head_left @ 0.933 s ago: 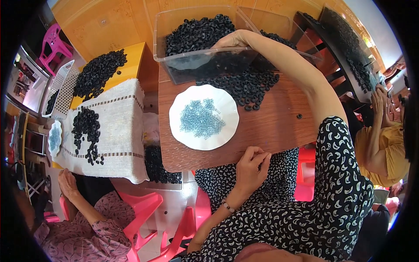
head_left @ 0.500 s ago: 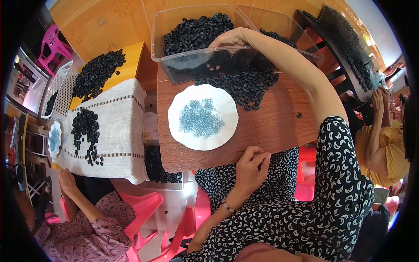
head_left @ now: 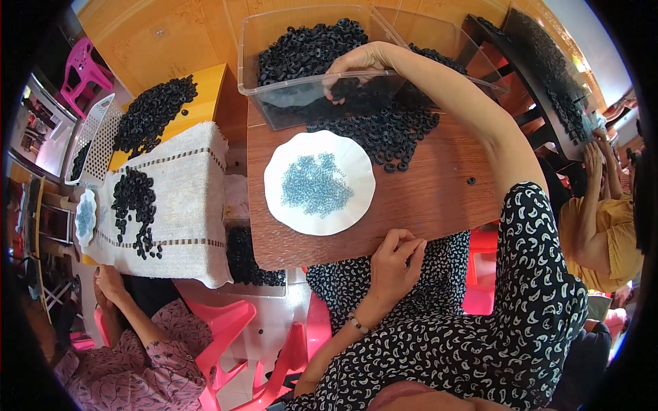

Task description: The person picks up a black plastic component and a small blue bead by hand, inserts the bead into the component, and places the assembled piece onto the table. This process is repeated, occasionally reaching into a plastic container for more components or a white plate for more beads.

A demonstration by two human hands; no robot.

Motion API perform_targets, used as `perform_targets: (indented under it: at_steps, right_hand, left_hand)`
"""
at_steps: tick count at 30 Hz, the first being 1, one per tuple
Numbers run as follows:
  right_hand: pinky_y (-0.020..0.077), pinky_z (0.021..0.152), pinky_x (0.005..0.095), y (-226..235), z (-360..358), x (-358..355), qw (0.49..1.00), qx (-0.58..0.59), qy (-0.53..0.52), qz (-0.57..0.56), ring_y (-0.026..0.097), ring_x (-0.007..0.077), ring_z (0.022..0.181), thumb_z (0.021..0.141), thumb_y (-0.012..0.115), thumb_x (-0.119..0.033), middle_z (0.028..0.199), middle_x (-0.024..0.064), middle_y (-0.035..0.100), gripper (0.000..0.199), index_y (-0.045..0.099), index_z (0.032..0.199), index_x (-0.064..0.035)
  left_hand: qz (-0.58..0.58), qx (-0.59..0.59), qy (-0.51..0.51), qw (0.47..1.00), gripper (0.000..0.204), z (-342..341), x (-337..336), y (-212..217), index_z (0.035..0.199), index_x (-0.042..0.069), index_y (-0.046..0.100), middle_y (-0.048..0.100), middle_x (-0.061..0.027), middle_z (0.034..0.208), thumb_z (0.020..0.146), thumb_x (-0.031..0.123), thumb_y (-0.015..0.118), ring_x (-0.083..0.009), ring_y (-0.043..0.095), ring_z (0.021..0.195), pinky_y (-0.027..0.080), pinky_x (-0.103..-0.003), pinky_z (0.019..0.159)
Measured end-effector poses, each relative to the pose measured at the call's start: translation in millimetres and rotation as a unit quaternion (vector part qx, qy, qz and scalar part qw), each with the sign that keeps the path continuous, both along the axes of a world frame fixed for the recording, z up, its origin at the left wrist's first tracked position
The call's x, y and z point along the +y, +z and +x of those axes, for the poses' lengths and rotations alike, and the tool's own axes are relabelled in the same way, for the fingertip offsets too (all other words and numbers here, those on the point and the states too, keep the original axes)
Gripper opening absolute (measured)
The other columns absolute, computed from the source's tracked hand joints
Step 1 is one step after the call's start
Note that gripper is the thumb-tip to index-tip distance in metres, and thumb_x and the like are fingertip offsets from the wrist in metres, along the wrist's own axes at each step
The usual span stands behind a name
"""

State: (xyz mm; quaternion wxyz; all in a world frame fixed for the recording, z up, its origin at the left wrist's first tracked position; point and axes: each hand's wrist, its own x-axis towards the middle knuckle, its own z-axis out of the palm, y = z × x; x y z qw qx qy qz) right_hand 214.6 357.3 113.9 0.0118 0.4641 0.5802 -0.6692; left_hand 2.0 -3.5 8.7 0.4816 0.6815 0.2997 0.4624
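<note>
My right hand [head_left: 356, 67] reaches into a clear plastic bin [head_left: 274, 88] at the back of the table. Its bent fingers show blurred through the front wall, near small black rings [head_left: 312, 49] heaped inside; what they hold is hidden. By the table's near edge, my left hand [head_left: 397, 266] has thumb and fingers pinched together, and anything between them is too small to make out. A white scalloped plate [head_left: 279, 211] with tiny pale blue beads [head_left: 317, 185] lies to its upper left. More black rings [head_left: 397, 137] are spread between plate and bin.
A single black ring [head_left: 471, 181] lies at the right of the brown table [head_left: 425, 198]. On the left stands a cloth-covered table [head_left: 185, 198] with black rings and a white basket [head_left: 103, 130]. Co-workers' hands [head_left: 110, 284] show at left and far right. Pink stools [head_left: 223, 322] stand below.
My right hand has shifted slightly inside the bin, its fingers now pointing more downward along the front wall. My left hand stays put. The left co-worker's hands have moved a little.
</note>
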Motion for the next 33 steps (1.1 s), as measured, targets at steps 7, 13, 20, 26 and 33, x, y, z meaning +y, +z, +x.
perform_targets:
  at_steps: [7,13,20,26,33]
  right_hand:
    - [0.0558,0.082,0.0286,4,-2,-4,0.998,-0.043,-0.024,0.035,0.068,0.0157,0.092,0.1,0.062,-0.043,0.102,0.0074,0.072,0.043,0.071,0.109,-0.0018]
    - [0.0478,0.073,0.0289,17,-12,-12,0.979,-0.177,0.007,0.103,0.061,0.0133,0.083,0.099,0.062,-0.049,0.095,0.002,0.068,0.045,0.071,0.107,-0.0063]
    - [0.0521,0.084,0.039,9,-5,-6,0.998,-0.058,-0.003,0.027,0.061,0.0141,0.088,0.094,0.07,-0.039,0.102,0.0037,0.068,0.039,0.071,0.116,-0.006]
    - [0.0526,0.083,0.0368,9,-5,-7,0.998,-0.032,-0.049,0.016,0.06,0.0132,0.088,0.097,0.066,-0.044,0.11,0.0064,0.07,0.046,0.071,0.12,-0.0051]
    - [0.0522,0.077,0.0266,13,-7,-6,0.998,-0.004,-0.005,0.059,0.061,0.0118,0.089,0.099,0.063,-0.048,0.116,0.0079,0.072,0.048,0.072,0.119,-0.0051]
  left_hand:
    - [0.005,-0.002,-0.003,1.0,0.009,1,0,0,0.095,0.001,0.074,0.063,-0.0083,0.096,0.09,0.008,0.073,-0.023,0.064,0.069,0.053,-0.035,0.061]
    - [0.0,-0.002,0.0,1.0,0.009,0,0,0,0.094,0.001,0.074,0.063,-0.0086,0.096,0.09,0.008,0.074,-0.0238,0.065,0.069,0.053,-0.036,0.062]
    - [-0.009,0.001,-0.001,1.0,0.009,0,-1,1,0.094,0.001,0.074,0.063,-0.0091,0.096,0.09,0.009,0.074,-0.0247,0.065,0.071,0.053,-0.036,0.063]
    - [-0.018,0.005,-0.006,1.0,0.01,0,0,2,0.094,0.0,0.074,0.064,-0.0097,0.096,0.09,0.01,0.074,-0.0254,0.066,0.071,0.053,-0.036,0.063]
    - [-0.004,-0.004,0.0,1.0,0.01,0,0,0,0.093,0.0,0.074,0.064,-0.0096,0.096,0.09,0.01,0.074,-0.0252,0.066,0.071,0.053,-0.036,0.063]
